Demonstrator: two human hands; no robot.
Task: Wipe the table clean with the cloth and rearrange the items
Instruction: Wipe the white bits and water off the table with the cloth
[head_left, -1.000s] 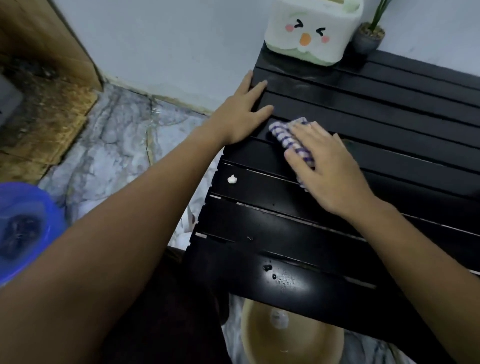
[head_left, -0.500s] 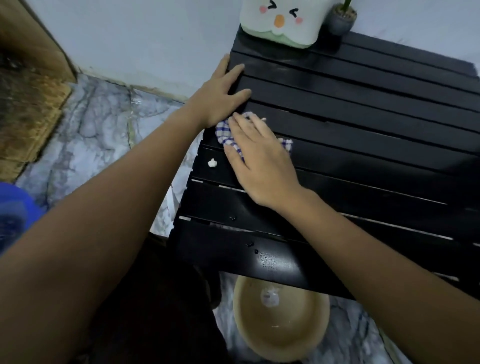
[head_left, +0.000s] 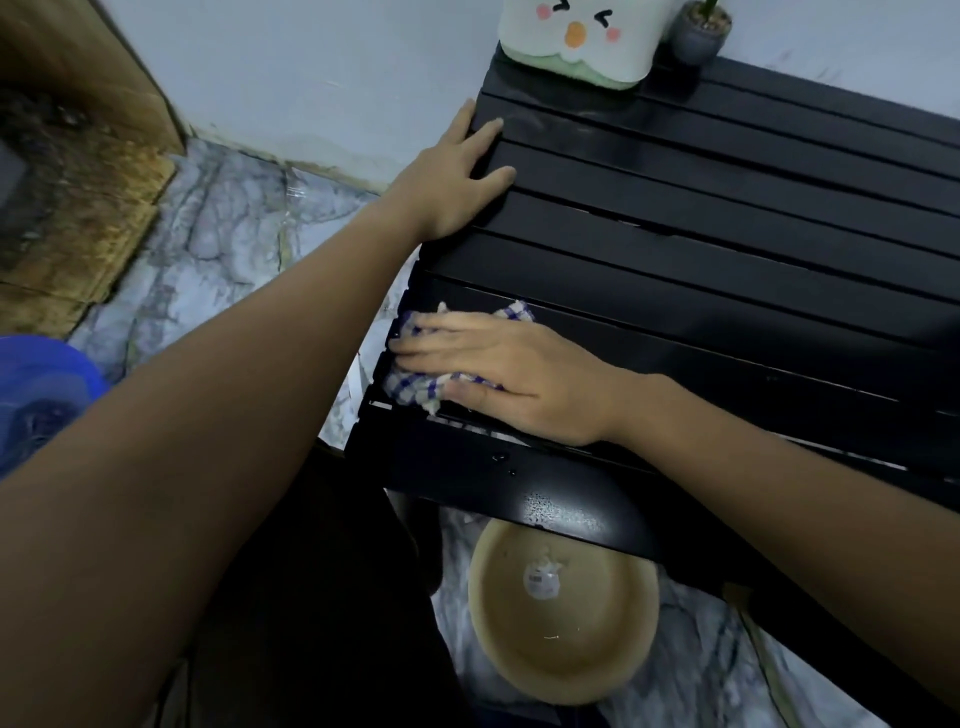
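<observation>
Checked blue-and-white cloth (head_left: 415, 387) lies bunched at the left edge of the black slatted table (head_left: 727, 249), pinned flat under the right hand (head_left: 498, 371), whose fingers are stretched out straight and pointing left toward the table's end rather than curled round the fabric. The cloth shows on both sides of those fingers, a corner peeking out behind them and a thicker wad in front near the thumb. The left hand (head_left: 452, 176) rests flat and open on the same edge, farther back toward the wall, fingers lying across the slats, apparently steadying the table. What matters for the next stroke is direction: the cloth is already at the left rim, so the unwiped stretch lies to the right along the slats and forward toward the near board, where water droplets (head_left: 550, 506) sit. The slats run left to right, so a pull back to the right would follow their long axis; the right hand is the one on the cloth and clearly nearer. At the far end stand a tissue box with a cartoon face (head_left: 576, 36) and a small potted plant (head_left: 698, 31), probably the items to rearrange. A tan bowl (head_left: 563, 613) sits on the floor below the near edge.
</observation>
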